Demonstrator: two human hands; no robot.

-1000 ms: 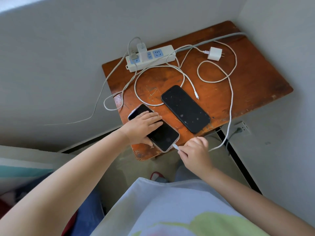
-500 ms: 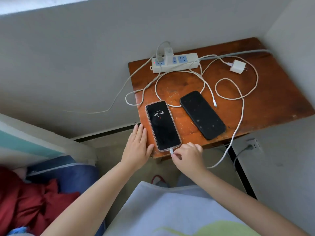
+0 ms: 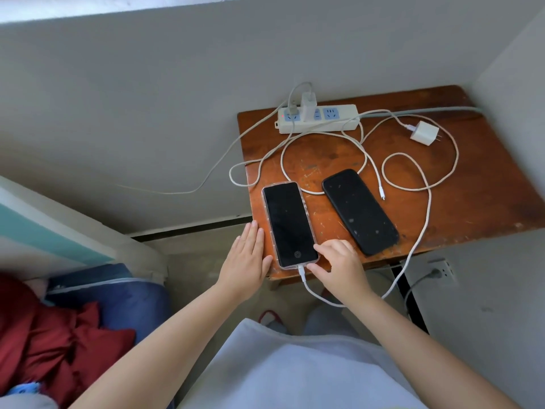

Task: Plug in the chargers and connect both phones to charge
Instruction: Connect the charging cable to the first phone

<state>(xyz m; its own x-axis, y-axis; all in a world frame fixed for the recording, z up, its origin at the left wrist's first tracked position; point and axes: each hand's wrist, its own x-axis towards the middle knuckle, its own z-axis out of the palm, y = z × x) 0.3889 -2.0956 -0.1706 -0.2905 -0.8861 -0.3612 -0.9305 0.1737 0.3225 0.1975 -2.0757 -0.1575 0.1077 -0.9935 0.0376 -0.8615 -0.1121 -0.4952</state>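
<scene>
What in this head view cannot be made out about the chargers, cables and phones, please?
- Loose adapter: its cable passes under the right hand, so its link to the cased phone is unconfirmed.
- Power strip: grey lead leaves the right edge.
- Black phone: port too small to see.
- Table: right corner cut off.

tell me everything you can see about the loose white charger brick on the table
The charger brick is a small white plastic cube lying on its side at the far right of the wooden table, unplugged. Its metal prongs point right, away from the power strip. A white cable runs from its left face. Neither hand touches it.
</scene>
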